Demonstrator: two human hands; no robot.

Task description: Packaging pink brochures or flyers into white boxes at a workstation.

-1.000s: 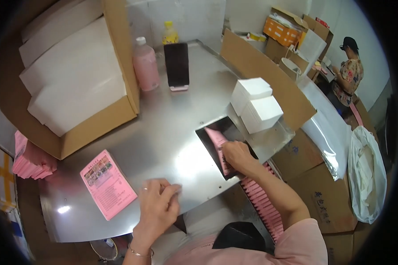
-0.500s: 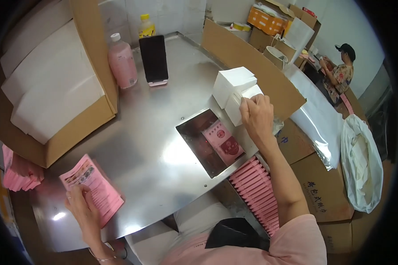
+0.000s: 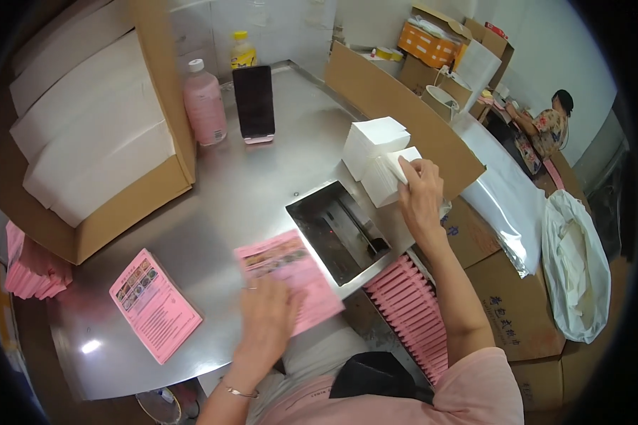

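Observation:
My left hand [image 3: 268, 320], blurred by motion, has its fingers over a pink printed sheet [image 3: 312, 280] beside a rectangular opening [image 3: 337, 234] in the metal table. A stack of the same pink printed sheets [image 3: 156, 308] lies at the left. Dark inside, the opening shows a narrow metal bar. My right hand [image 3: 422, 195] pinches the edge of white folded napkins [image 3: 383, 180], the nearer of two white stacks. Behind it stands the other napkin stack [image 3: 376, 138].
At the left an open carton [image 3: 131, 205] holds white paper. A pink bottle [image 3: 204, 106] and a phone on a stand [image 3: 254, 105] stand at the back. A row of pink packets [image 3: 407, 301] sits below the table edge. A cardboard panel [image 3: 404, 103] borders the right; another person [image 3: 549, 127] sits beyond.
My left hand has moved right from the pink stack, carrying a sheet. The pink packet seen in the opening has gone from there. My right hand has shifted slightly at the napkins.

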